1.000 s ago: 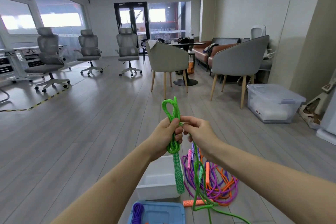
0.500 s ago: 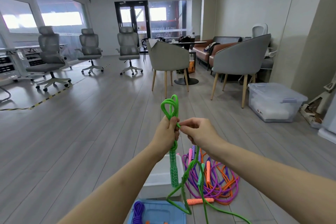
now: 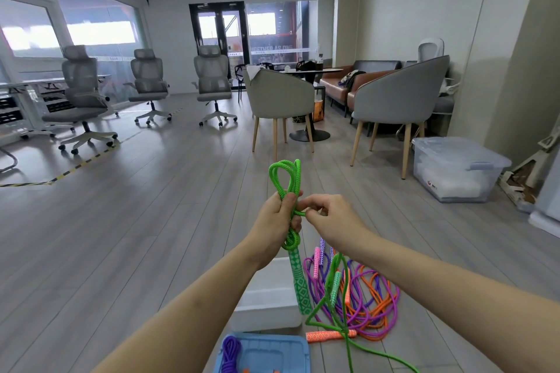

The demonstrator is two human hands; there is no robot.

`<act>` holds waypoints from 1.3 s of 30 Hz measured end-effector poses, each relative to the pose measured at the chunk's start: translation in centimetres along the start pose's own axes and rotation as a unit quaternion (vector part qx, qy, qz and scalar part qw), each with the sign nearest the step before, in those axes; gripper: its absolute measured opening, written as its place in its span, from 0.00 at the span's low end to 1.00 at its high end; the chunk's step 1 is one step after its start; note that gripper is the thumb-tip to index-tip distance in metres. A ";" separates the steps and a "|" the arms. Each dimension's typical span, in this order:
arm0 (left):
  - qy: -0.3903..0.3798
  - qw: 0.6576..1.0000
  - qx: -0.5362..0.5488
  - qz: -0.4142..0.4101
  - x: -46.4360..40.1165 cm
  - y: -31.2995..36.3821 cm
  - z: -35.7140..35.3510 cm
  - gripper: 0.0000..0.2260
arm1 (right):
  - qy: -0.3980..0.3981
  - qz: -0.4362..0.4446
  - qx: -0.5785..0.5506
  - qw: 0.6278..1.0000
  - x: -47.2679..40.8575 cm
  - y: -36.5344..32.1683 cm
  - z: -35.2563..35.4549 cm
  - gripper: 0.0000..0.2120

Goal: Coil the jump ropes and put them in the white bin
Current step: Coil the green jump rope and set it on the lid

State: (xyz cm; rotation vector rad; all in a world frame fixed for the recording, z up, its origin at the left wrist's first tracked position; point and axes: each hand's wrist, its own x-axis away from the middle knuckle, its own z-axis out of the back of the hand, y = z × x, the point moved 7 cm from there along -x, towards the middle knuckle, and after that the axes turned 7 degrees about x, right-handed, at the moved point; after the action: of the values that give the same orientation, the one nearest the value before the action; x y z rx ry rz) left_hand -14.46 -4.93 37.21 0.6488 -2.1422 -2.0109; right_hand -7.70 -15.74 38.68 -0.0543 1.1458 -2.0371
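Green rope in hand, partly coiled; white bin below on the floor.

Blue lid [image 3: 272, 351] nearest, then the white bin [image 3: 266, 303], beside a heap of purple and orange ropes [image 3: 369, 300]. Above, the left hand [image 3: 277, 221] grips the bundled green jump rope [image 3: 285, 179], handle [image 3: 300, 281] hanging; the right hand [image 3: 330, 218], touching it, pinches a strand. Grey chairs [image 3: 281, 97] stand beyond.

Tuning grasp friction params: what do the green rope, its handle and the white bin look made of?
Green rope: looks like braided synthetic cord, matte; a woven texture shows on the loops above the left hand.
Green handle: patterned green-and-white surface, possibly a woven or printed wrap over a stiff core; cannot tell which.
White bin: smooth, slightly glossy, probably moulded plastic.
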 end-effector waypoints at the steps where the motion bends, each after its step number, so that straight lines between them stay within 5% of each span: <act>1: -0.002 1.000 -0.003 -0.002 0.0 -0.1 0.0 0.13 | -0.002 0.009 0.018 1.000 0.0 -0.2 0.0 0.14; 6: -0.010 0.999 -0.036 -0.010 0.2 -0.3 0.0 0.14 | 0.001 0.036 0.092 0.995 0.0 -0.6 0.0 0.10; 12: 0.095 0.995 -0.028 0.001 -0.3 0.5 1.9 0.15 | -0.024 -0.036 -0.042 0.998 0.3 0.2 -1.1 0.02; 18: 0.140 0.952 0.272 -0.006 -1.7 2.9 5.1 0.12 | -0.240 0.031 -0.079 0.967 2.8 -1.7 -3.1 0.11; 23: 0.131 0.924 0.359 0.003 -2.0 4.7 7.1 0.13 | -0.303 0.024 -0.026 0.952 3.2 -0.1 -1.5 0.13; 29: 0.119 0.938 0.325 0.000 -1.5 6.0 9.2 0.12 | -0.253 0.015 0.112 0.961 2.3 3.6 1.4 0.12; 33: 0.073 0.988 0.123 0.056 -0.6 4.3 8.0 0.11 | -0.197 0.042 0.083 0.976 1.6 3.0 2.1 0.09; 39: -0.041 0.995 -0.045 0.078 1.2 2.4 4.4 0.14 | -0.129 0.130 0.125 0.975 1.3 -0.6 1.6 0.08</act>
State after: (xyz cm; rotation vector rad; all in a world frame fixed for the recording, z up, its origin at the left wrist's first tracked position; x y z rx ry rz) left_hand -17.73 -1.30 38.89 0.3808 -2.0613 -2.0679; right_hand -8.31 -17.54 39.65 -0.0399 0.6916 -1.8595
